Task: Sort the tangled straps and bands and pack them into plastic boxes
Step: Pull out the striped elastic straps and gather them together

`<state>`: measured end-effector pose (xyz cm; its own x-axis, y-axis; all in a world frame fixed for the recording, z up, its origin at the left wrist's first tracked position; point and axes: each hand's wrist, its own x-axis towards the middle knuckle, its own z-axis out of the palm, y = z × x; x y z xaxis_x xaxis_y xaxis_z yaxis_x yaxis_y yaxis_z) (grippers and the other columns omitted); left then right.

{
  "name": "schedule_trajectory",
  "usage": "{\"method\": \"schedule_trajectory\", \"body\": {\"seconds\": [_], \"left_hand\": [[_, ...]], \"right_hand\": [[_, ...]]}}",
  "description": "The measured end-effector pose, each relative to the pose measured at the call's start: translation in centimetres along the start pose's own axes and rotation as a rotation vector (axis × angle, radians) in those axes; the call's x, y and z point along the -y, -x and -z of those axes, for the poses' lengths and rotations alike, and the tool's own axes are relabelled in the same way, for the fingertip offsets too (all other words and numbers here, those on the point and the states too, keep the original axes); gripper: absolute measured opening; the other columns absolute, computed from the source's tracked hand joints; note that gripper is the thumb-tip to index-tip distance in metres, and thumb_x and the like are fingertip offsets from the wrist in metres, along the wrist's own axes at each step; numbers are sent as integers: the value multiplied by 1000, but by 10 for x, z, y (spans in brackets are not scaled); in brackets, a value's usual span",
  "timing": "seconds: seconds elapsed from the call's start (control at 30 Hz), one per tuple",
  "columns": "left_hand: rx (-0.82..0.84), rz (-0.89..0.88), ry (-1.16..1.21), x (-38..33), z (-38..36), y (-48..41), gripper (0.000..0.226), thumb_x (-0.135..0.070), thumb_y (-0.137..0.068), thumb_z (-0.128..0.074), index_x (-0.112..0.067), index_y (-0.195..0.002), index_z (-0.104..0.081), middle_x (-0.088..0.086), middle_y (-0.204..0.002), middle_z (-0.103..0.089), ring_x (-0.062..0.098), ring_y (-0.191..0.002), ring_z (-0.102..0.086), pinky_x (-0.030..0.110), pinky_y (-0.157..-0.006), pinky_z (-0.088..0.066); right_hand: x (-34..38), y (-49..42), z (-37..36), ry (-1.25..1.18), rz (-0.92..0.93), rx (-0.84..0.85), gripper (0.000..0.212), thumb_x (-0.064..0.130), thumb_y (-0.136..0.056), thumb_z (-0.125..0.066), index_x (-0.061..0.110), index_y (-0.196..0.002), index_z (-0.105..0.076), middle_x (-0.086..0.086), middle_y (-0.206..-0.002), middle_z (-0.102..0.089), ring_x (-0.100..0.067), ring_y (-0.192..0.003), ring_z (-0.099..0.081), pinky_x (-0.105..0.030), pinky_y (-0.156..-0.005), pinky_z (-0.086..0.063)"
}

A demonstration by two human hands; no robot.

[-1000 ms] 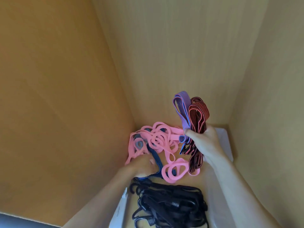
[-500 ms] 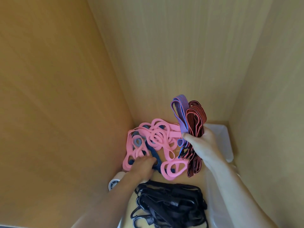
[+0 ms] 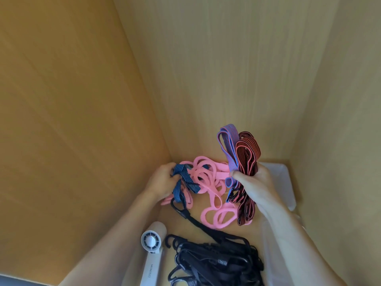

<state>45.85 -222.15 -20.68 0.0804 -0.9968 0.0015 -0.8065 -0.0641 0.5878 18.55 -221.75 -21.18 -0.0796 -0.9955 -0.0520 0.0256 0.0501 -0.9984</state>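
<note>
Pale wood-grain back panel (image 3: 237,69) between darker left panel (image 3: 61,100) and right panel (image 3: 340,100).

A white handheld fan (image 3: 151,243) lay on the pale wooden surface (image 3: 185,227), close to the left wall (image 3: 61,120). Its round grille faced up, and its handle, printed MINISO, ran toward the bottom edge. Light wood-grain panels formed the back wall (image 3: 226,69) and right wall (image 3: 340,120). A grey strip (image 3: 12,280) showed at the lower left corner.

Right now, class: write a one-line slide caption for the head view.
Sorting straps: left hand grips a blue strap among pink bands; right hand holds a purple strap and red straps.
</note>
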Motion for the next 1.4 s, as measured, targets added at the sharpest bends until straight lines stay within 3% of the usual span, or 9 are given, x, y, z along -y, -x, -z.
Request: {"method": "schedule_trajectory", "body": {"seconds": [0.2,0.33,0.43,0.53,0.73,0.83,0.93,1.17,1.4], "left_hand": [[-64,-60,54,-30,21,-11,21,-10,-94,-59,-17,-109,-71,-3,-95,-74,18,-85,-69,43,-82,-57],[-104,-73,99,-44,31,-16,13,-12,-96,-60,-20,-98,-70,0,-90,-73,20,-82,-70,47,-78,-59],[-137,-23,194,-51,35,-18,9,-15,-98,-60,-14,-92,-67,11,-87,-72,23,-74,-73,46,-66,-62],[-117,94,439,-55,34,-15,14,-12,-101,-55,-6,-93,-65,20,-89,-72,14,-64,-74,32,-51,-60],[77,318,729,-53,30,-2,26,-9,-106,-42,4,-107,-65,23,-94,-75,27,-77,-75,35,-61,-63],[128,313,807,-53,32,4,30,-8,-106,-37,5,-108,-63,18,-91,-76,28,-80,-76,36,-65,-62],[69,271,784,-61,41,0,32,-10,-107,-34,3,-108,-64,21,-100,-74,34,-92,-72,41,-76,-62],[-35,115,902,-94,75,-15,40,-17,-107,-32,-10,-71,-50,4,-57,-52,22,-55,-56,33,-61,-49],[-70,0,741,-124,99,-19,51,-35,-103,-48,-15,-56,-46,3,-49,-39,23,-46,-46,36,-63,-42]], "right_hand": [[3,3,1,-7,12,22,18,2,-77,-77,14,-69,-66,9,-56,-61,-6,-49,-51,-16,-47,-43],[3,3,2,2,18,16,20,2,-76,-79,15,-66,-66,10,-53,-60,-5,-45,-50,-14,-44,-41],[2,2,4,-10,15,19,20,2,-75,-79,19,-68,-69,8,-57,-63,-6,-49,-53,-16,-47,-45],[-2,1,3,1,4,30,19,2,-74,-79,16,-68,-67,9,-56,-61,-6,-48,-51,-17,-47,-44],[-10,1,1,38,-21,59,13,5,-75,-79,12,-75,-68,10,-59,-61,-6,-52,-52,-18,-52,-46],[-10,1,0,38,-31,67,13,7,-73,-79,15,-73,-68,9,-60,-63,-7,-53,-54,-24,-56,-48],[-9,3,-1,13,-33,73,15,17,-65,-79,16,-77,-70,6,-63,-66,-9,-55,-57,-23,-54,-50],[-9,7,-1,-8,-28,96,23,21,-62,-79,17,-84,-73,1,-74,-74,-10,-62,-64,-22,-59,-52],[1,9,3,-103,-50,118,23,24,-59,-76,23,-82,-74,1,-72,-72,-13,-65,-64,-28,-62,-52]]}}
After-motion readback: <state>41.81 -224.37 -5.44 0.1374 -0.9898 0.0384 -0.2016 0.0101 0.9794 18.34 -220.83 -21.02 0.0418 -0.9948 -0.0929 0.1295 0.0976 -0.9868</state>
